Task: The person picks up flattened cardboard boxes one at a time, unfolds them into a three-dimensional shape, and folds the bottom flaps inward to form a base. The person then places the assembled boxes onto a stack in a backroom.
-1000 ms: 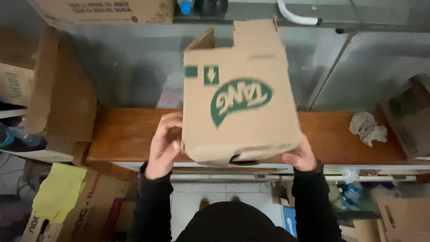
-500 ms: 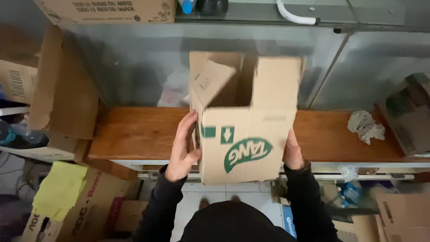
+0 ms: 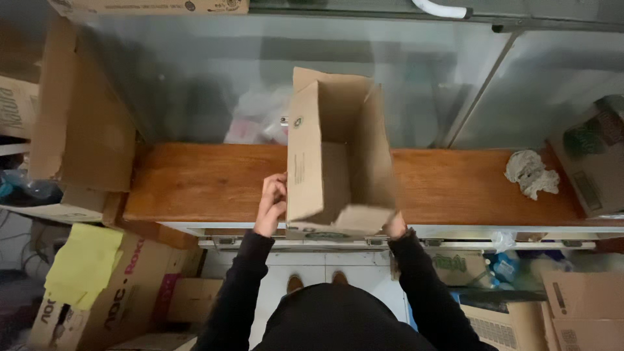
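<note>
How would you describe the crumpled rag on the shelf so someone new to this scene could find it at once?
Start at the long reddish-brown wooden shelf running across the middle, in front of the glass panels. Follow it right, past the open cardboard box that both hands hold, almost to the far end. The crumpled rag lies there: the only soft, pale grey, wrinkled thing among flat brown cartons.

Wooden counter (image 3: 195, 185), open cardboard box (image 3: 338, 156) upright, crumpled rag (image 3: 532, 173) right

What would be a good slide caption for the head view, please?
Both hands, left hand and right hand, hold an open cardboard box on a wooden counter.
</note>
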